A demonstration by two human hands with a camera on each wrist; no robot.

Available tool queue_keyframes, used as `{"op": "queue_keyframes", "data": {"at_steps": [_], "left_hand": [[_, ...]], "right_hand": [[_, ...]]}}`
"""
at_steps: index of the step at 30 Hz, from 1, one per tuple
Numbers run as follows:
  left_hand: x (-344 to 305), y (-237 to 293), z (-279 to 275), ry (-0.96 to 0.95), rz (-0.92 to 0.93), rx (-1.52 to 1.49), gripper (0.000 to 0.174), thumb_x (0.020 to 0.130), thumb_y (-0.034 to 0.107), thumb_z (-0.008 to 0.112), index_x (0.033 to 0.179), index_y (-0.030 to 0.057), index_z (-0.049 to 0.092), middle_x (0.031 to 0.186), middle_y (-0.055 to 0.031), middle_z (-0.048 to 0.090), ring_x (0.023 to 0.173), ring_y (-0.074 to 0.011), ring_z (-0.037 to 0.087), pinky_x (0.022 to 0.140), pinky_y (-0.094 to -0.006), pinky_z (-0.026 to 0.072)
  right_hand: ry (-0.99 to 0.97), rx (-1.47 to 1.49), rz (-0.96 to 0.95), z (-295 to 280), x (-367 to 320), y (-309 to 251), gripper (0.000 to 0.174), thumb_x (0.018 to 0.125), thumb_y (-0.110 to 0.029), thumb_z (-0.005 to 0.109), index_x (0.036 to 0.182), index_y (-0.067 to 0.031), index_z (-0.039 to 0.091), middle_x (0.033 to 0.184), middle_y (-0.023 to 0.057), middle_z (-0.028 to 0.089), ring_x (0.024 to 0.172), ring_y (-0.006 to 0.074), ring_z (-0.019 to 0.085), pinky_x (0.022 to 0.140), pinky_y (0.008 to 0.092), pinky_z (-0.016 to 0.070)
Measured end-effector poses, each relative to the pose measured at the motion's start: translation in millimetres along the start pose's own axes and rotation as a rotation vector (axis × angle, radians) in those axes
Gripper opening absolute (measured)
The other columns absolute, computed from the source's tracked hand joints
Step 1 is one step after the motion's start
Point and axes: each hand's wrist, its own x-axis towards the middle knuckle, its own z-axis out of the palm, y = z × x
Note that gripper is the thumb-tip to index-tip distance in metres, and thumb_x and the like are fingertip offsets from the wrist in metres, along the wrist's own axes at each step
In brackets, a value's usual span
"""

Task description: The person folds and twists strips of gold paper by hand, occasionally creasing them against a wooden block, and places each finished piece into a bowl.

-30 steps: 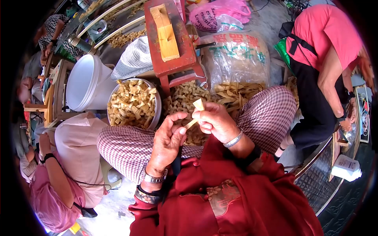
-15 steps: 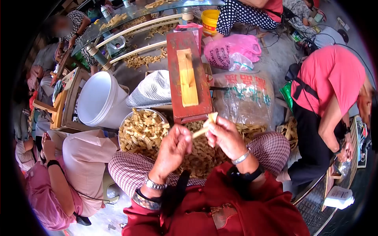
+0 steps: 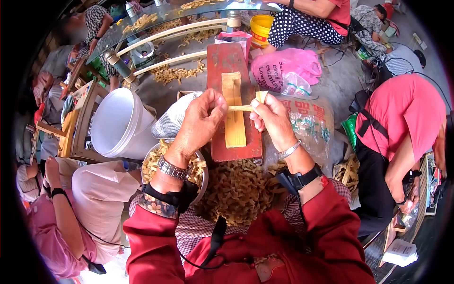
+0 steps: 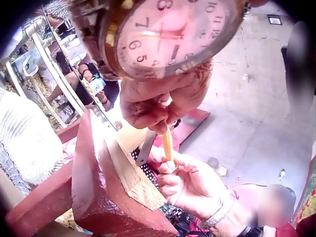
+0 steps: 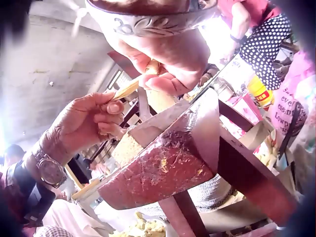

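Note:
A pale yellow strip [image 3: 240, 108] is stretched between both hands, above a wooden block [image 3: 235, 130] on a red bench [image 3: 218, 59]. My left hand [image 3: 202, 118] pinches one end between thumb and fingers. At the other end, my right hand [image 3: 275, 122] pinches the strip, where a flared piece [image 3: 261, 96] sticks up past the fingertips. In the left wrist view the strip [image 4: 168, 145] runs from the left fingertips to the right hand [image 4: 192, 185]. The right wrist view shows the strip [image 5: 127, 90] over the block's end.
Below the bench lies a heap of folded pieces [image 3: 236, 194], beside a filled tub [image 3: 204, 182]. A white bucket [image 3: 113, 123] stands at the left. Behind the right hand are a clear sack [image 3: 307, 128] and a pink bag [image 3: 288, 68]. People sit on both sides.
Both hands have moved forward and up from over the lap to above the block, still holding the strip. The head view has shifted, showing more of the floor beyond the bench.

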Motion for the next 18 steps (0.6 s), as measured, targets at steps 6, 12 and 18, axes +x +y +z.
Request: {"op": "queue_keyframes", "data": {"at_steps": [6, 12, 18], "left_hand": [[12.8, -38.2, 0.9, 0.073, 0.161, 0.470, 0.008, 0.090, 0.001, 0.052, 0.083, 0.0041, 0.050, 0.070, 0.0041, 0.049, 0.066, -0.0030, 0.046, 0.058, -0.0197, 0.0392], [-33.8, -31.7, -5.1, 0.060, -0.006, 0.089, 0.006, 0.090, 0.000, 0.052, 0.085, 0.0025, 0.052, 0.067, 0.0050, 0.046, 0.064, -0.0038, 0.044, 0.057, -0.0197, 0.0385], [-101.4, -16.6, 17.0, 0.046, 0.027, 0.420, 0.001, 0.088, 0.000, 0.058, 0.089, 0.0000, 0.057, 0.068, -0.0018, 0.051, 0.060, -0.0062, 0.046, 0.056, -0.0216, 0.0413]], "right_hand": [[0.068, -0.330, -0.164, -2.5, 8.2, 29.8, 0.014, 0.088, -0.009, 0.059, 0.098, 0.0000, 0.057, 0.067, -0.0028, 0.052, 0.059, 0.0030, 0.048, 0.052, 0.0200, 0.0394], [-0.269, -0.170, 0.036, -26.0, -48.2, 3.9, 0.030, 0.086, -0.021, 0.067, 0.105, 0.0002, 0.057, 0.071, -0.0026, 0.054, 0.063, 0.0043, 0.052, 0.054, 0.0194, 0.0415], [-0.357, -0.313, 0.384, -75.1, -74.1, 17.7, 0.022, 0.093, -0.024, 0.056, 0.087, -0.0029, 0.058, 0.064, -0.0009, 0.054, 0.050, 0.0021, 0.047, 0.044, 0.0172, 0.0377]]}}
